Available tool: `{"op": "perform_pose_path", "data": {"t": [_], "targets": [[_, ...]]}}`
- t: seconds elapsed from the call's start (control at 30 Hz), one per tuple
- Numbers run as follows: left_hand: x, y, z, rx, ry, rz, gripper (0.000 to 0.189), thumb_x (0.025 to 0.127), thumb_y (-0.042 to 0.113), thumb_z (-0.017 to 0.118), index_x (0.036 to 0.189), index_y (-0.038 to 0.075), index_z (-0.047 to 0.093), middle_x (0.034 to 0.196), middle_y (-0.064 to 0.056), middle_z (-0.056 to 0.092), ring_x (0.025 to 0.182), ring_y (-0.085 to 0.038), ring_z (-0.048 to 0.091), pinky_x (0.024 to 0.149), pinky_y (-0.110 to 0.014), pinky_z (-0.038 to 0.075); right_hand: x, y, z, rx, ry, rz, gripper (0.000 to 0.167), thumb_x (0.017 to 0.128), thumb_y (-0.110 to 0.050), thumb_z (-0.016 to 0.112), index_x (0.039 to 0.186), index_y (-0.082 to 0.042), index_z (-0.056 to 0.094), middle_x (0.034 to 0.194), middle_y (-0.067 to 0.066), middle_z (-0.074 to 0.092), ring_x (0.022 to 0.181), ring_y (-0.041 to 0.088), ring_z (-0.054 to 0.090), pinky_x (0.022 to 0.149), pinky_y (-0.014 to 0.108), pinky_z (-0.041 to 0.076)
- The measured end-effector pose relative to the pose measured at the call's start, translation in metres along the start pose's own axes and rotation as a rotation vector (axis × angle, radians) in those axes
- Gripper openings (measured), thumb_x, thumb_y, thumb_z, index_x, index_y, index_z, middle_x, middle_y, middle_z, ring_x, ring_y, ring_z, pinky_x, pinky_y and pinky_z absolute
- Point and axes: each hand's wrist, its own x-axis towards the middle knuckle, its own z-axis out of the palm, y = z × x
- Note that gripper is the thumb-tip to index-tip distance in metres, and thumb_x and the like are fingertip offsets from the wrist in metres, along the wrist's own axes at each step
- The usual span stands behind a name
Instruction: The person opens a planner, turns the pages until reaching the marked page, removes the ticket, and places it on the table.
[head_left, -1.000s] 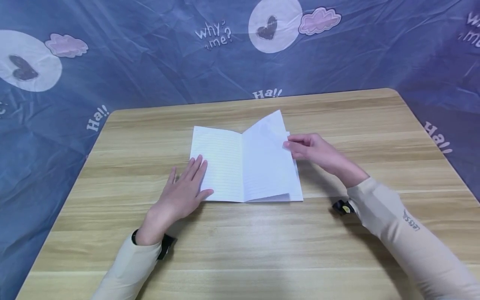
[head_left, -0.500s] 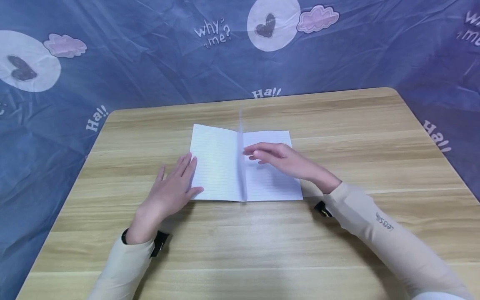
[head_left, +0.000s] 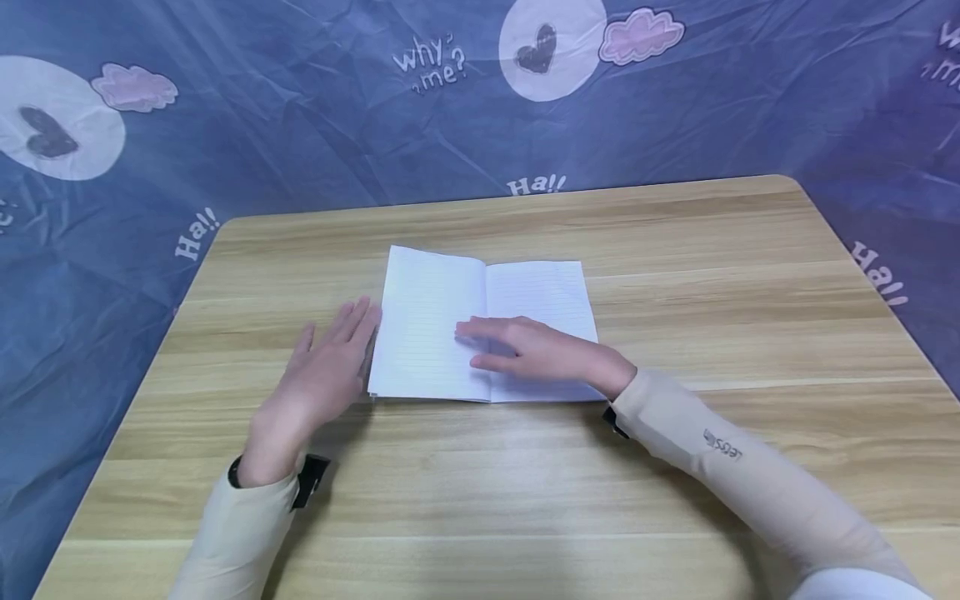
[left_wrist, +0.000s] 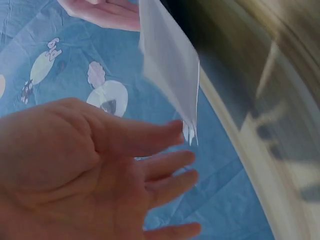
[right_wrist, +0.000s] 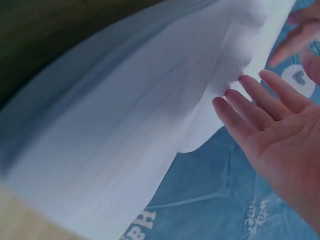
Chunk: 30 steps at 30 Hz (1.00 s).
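A notebook [head_left: 431,325] with ruled white pages lies spread on the wooden table, its fold running near the middle. My right hand [head_left: 536,348] reaches across the right page, fingers extended over the fold onto the left page. In the right wrist view those fingertips [right_wrist: 235,92] come right up to the paper. Beside the notebook's left edge is my left hand [head_left: 322,375], fingers straight, holding nothing. The left wrist view shows its palm [left_wrist: 95,160] facing the raised edge of the pages [left_wrist: 172,65].
The light wooden table [head_left: 480,492] has a rounded far corner on the right. Behind it hangs a blue printed cloth [head_left: 315,100] with hearts, clouds and lettering. Each wrist wears a black strap-on device [head_left: 310,481] at the sleeve cuff.
The right hand has turned a page from right to left, let it go, and moved left over the fold. The left hand has slid left off the page.
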Motion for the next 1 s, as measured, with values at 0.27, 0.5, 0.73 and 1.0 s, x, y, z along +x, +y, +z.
{"op": "perform_pose_path", "data": {"t": [0.27, 0.5, 0.73, 1.0], "targets": [[0.006, 0.016, 0.014, -0.002, -0.036, 0.092, 0.073, 0.101, 0.029, 0.055, 0.156, 0.002, 0.016, 0.163, -0.014, 0.008, 0.148, -0.033, 0.008, 0.113, -0.066, 0.007, 0.007, 0.000, 0.009, -0.109, -0.073, 0.010, 0.051, 0.098, -0.027, 0.061, 0.141, -0.002, 0.051, 0.151, 0.014, 0.042, 0.144, 0.027, 0.030, 0.115, 0.043, 0.027], [0.007, 0.018, 0.023, 0.031, -0.086, 0.091, 0.075, 0.098, 0.028, 0.061, 0.155, 0.000, 0.021, 0.162, -0.017, 0.013, 0.148, -0.034, 0.011, 0.113, -0.064, 0.009, 0.009, 0.000, 0.011, -0.120, -0.085, 0.019, 0.051, 0.098, -0.025, 0.062, 0.142, -0.002, 0.050, 0.151, 0.013, 0.041, 0.144, 0.026, 0.030, 0.115, 0.043, 0.026], [0.009, 0.018, 0.023, 0.028, -0.111, 0.081, 0.075, 0.098, 0.027, 0.061, 0.155, 0.000, 0.022, 0.162, -0.017, 0.013, 0.148, -0.034, 0.012, 0.113, -0.065, 0.010, 0.009, 0.000, 0.010, -0.118, -0.083, 0.019, 0.051, 0.098, -0.023, 0.062, 0.142, 0.000, 0.050, 0.151, 0.013, 0.041, 0.144, 0.025, 0.029, 0.116, 0.042, 0.026], [0.009, 0.020, 0.022, 0.025, -0.117, 0.078, 0.074, 0.098, 0.028, 0.061, 0.155, 0.001, 0.021, 0.162, -0.017, 0.014, 0.148, -0.034, 0.012, 0.112, -0.066, 0.010, 0.003, 0.004, -0.002, -0.113, -0.059, 0.047, 0.050, 0.099, -0.023, 0.059, 0.143, -0.001, 0.048, 0.154, 0.013, 0.037, 0.145, 0.026, 0.026, 0.117, 0.042, 0.022]]}}
